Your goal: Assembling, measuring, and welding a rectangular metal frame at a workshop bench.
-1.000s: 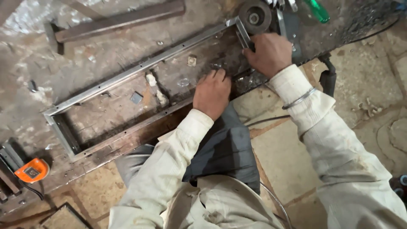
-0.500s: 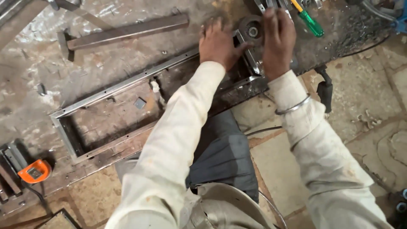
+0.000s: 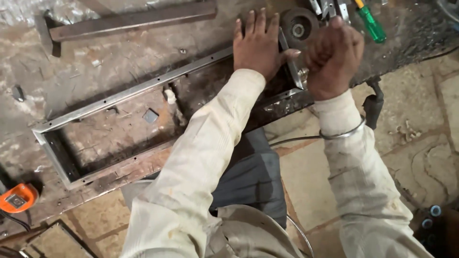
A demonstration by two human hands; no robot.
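I log an orange tool (image 3: 16, 198) at the far left edge of the bench (image 3: 95, 62). A long metal frame (image 3: 119, 95) lies slanted across the bench, its right end under the fingers. The left hand (image 3: 258, 45) rests flat on that end, fingers spread apart. A grinding disc (image 3: 299, 26) sits just right of those fingertips. The right hand (image 3: 332, 57) is fisted, fingers curled together at the frame's corner; what they grip I cannot tell. A green screwdriver (image 3: 370, 21) lies beyond that fist.
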